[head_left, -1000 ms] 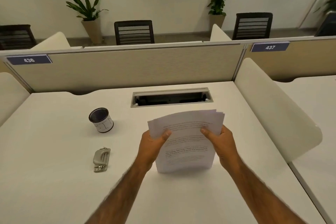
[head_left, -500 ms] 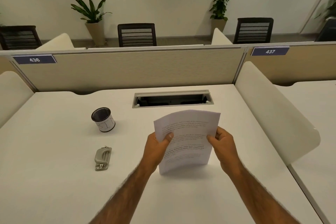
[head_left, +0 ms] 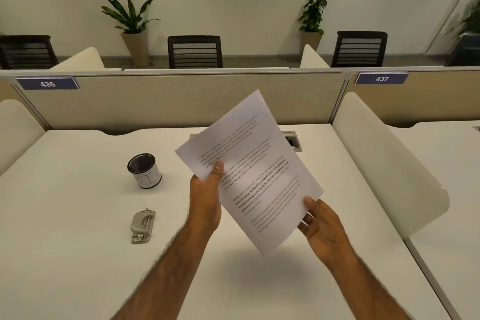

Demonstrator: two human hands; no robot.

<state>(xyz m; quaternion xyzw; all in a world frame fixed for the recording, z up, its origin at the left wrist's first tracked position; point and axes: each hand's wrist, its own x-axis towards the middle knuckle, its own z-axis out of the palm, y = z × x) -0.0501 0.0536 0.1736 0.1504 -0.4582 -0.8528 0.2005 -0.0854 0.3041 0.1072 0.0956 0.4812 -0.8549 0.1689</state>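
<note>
A stack of printed white paper sheets [head_left: 249, 163] hangs in the air above the white desk [head_left: 78, 254], tilted with its top leaning right and away. My left hand [head_left: 205, 200] pinches the stack's left edge with the thumb on the printed face. My right hand [head_left: 322, 226] holds the lower right edge, thumb on top and fingers behind the sheets. The paper casts a shadow on the desk below.
A black mesh pen cup [head_left: 144, 170] with a white label stands left of the paper. A grey hole punch [head_left: 142, 226] lies nearer me on the left. A cable slot [head_left: 293, 141] is partly hidden behind the sheets. White dividers [head_left: 384, 163] and a beige partition [head_left: 155, 101] border the desk.
The stack stood on the desk with both hands at its sides; now it is lifted off the desk and turned clockwise. My right hand has slid down to the lower right edge.
</note>
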